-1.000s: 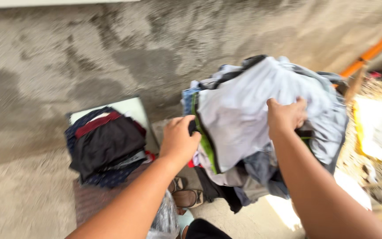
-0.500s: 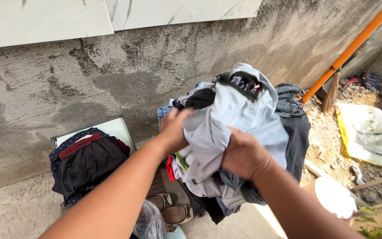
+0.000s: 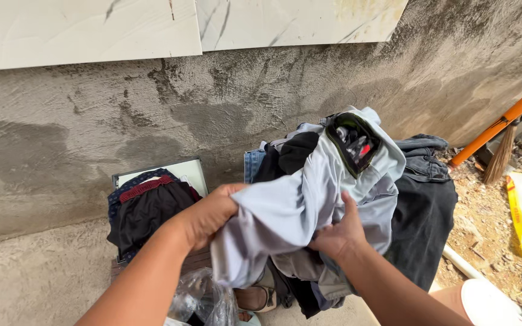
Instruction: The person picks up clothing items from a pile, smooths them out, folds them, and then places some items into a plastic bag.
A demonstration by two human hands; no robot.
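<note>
The left hand (image 3: 209, 214) is closed in a fist on one end of a pale blue garment (image 3: 291, 205), and the cloth hangs down below this fist. The right hand (image 3: 336, 235) grips the same garment lower on its right side, with the fingers pressed into the fabric. The garment runs in a diagonal line, from the left fist at the lower left up to its dark waistband opening (image 3: 353, 142) at the upper right, so its long axis goes away from the person toward the wall (image 3: 92, 133). Both hands are on the near end; the waistband end is far from them.

The garment lies on top of a pile of clothes (image 3: 424, 205) with dark jeans at the right side. To the left, well apart, a second stack of dark folded clothes (image 3: 146, 208) sits on a white-edged box (image 3: 179, 169). A broom with an orange handle (image 3: 505, 121) leans at the right edge.
</note>
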